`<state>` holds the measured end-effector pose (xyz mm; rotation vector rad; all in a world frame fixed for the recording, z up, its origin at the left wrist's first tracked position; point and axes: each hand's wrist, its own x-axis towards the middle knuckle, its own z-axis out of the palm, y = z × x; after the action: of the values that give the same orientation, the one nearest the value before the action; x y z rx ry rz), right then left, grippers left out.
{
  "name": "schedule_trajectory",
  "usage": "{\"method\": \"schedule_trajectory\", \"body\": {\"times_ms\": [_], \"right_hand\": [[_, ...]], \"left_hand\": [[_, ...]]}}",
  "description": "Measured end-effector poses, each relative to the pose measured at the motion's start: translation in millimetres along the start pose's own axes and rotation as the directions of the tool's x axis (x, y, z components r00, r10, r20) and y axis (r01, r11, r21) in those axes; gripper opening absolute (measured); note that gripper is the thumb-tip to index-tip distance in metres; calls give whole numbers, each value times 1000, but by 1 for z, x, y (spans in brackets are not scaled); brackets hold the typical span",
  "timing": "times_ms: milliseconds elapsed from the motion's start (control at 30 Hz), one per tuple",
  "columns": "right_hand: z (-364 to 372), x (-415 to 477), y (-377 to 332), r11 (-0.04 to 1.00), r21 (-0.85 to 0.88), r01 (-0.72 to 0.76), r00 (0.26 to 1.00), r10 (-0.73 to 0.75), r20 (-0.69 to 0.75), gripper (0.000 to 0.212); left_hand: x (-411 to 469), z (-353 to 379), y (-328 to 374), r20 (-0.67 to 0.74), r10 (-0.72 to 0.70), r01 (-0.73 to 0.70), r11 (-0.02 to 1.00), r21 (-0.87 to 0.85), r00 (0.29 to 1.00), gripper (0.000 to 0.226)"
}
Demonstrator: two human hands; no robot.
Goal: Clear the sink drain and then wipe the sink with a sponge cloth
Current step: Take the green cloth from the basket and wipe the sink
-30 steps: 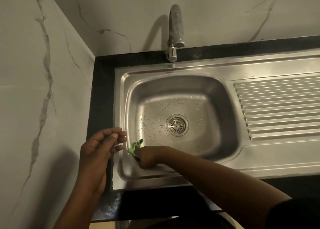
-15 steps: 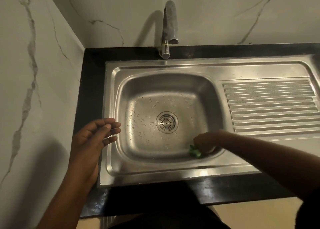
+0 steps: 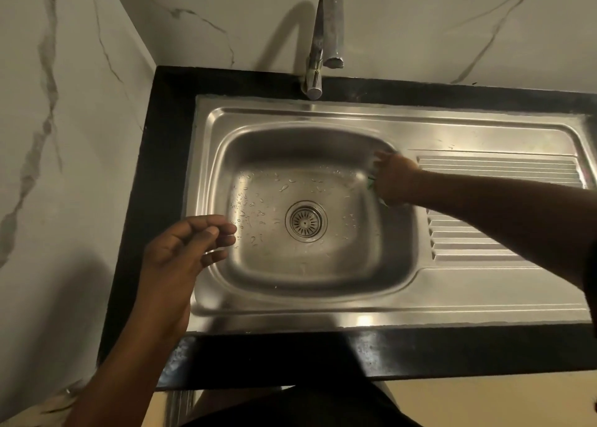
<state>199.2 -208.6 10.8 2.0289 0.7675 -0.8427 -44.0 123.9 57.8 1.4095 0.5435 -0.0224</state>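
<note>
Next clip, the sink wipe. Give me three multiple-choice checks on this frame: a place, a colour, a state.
1. Where is the right hand? A) at the basin's far right corner, beside the drainboard B) on the drain strainer C) on the tap
2. What colour is the sponge cloth under it? A) yellow B) green C) white
3. The left hand is: A) gripping the tap B) pressing the drain C) holding nothing, over the basin's left rim

Key: 1 A, the hand sits at the wall next to the ribs; 2 B, a green edge shows by its fingers; 3 C, its loosely curled fingers enclose nothing.
</note>
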Motion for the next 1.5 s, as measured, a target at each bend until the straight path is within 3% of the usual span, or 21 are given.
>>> {"method": "schedule_trajectory", "body": {"times_ms": [33, 100, 233, 367, 433, 533, 667, 833, 1000, 1233, 1367, 1500], "right_hand": [[1, 12, 6, 978, -208, 21, 996, -39, -81, 43], [6, 29, 7, 947, -322, 8, 999, -23, -43, 49], [18, 59, -3, 968, -249, -17, 980, -34, -197, 51], [21, 77, -14, 968, -249, -28, 885, -92, -457, 61], [22, 86, -18, 966, -259, -4, 843, -136, -521, 66], [27, 92, -25, 975, -216, 55, 872, -152, -465, 68], [43, 90, -34, 997, 67, -30, 972, 44, -230, 62], [37, 71, -61, 983, 155, -95, 986, 114, -118, 32], [46, 53, -105, 942, 315, -112, 993, 117, 2, 31], [66, 27, -151, 745, 656, -116, 993, 80, 84, 37], [51, 24, -181, 609, 785, -112, 994, 76, 82, 43], [-3, 33, -227, 395, 917, -52, 998, 57, 31, 17]], "left_hand": [[-1, 0, 0, -4, 0, 0, 1000, -3, 1000, 22], [-4, 1, -2, -15, -6, 6, 1000, -2, 1000, 22], [-10, -1, -5, -35, -21, 22, 1000, 21, 999, 31], [-14, 0, -7, -42, -21, 23, 999, 42, 999, 26], [-15, 4, -7, -41, -23, 25, 999, 47, 999, 22], [-16, 7, -10, -36, -22, 24, 998, 50, 999, 22], [-18, 11, -13, -33, -25, 27, 997, 69, 999, 32], [-15, 8, -11, -30, -24, 27, 996, 80, 999, 28], [-10, 3, -7, -38, -22, 23, 999, 38, 999, 23], [-2, -6, -7, -16, -23, 24, 1000, 16, 1000, 22], [2, -8, -6, 5, -31, 31, 997, 68, 1000, 33], [3, -7, -2, 5, -20, 20, 999, 41, 1000, 21]]}}
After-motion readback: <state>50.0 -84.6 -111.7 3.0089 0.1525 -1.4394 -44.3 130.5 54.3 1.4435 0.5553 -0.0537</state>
